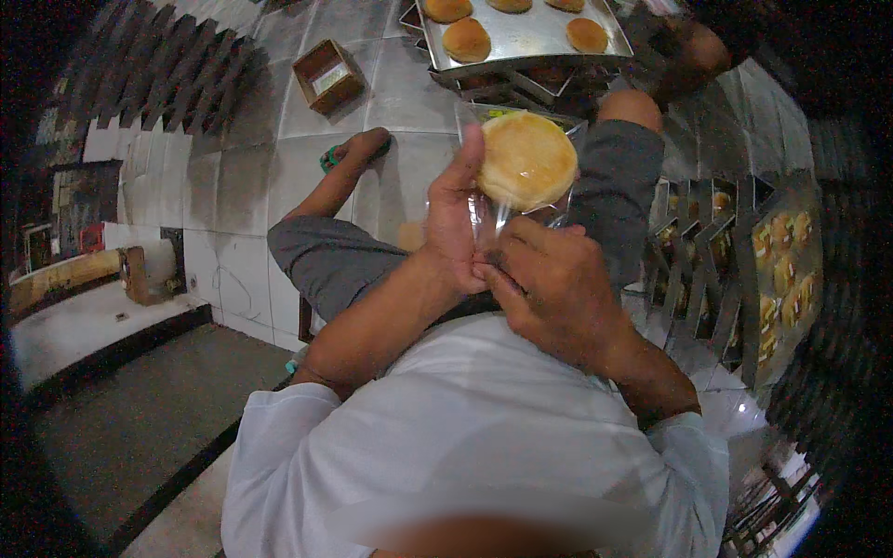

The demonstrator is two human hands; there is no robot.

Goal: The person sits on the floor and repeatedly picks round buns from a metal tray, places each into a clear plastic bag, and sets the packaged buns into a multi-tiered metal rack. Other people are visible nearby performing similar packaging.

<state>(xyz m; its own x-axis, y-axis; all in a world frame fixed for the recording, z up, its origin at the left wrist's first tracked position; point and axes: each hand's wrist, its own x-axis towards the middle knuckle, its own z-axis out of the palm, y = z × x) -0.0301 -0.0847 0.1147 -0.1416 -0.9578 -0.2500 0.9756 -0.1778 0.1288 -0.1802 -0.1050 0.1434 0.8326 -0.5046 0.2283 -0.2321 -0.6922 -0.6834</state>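
A round, pale golden bun sits inside a clear plastic bag in front of my body. My left hand supports the bagged bun from the left, its thumb along the bun's edge and its other fingers hidden beneath. At the near end of the bag, my right hand pinches the gathered plastic, with the fingertips of both hands close together. Some yellow-green print shows on the bag beyond the bun.
Ahead, a metal baking tray with several browned buns rests on stacked trays. Stacked trays of buns stand at the right. An open cardboard box sits on the tiled floor. Another person's knee shows at the upper right.
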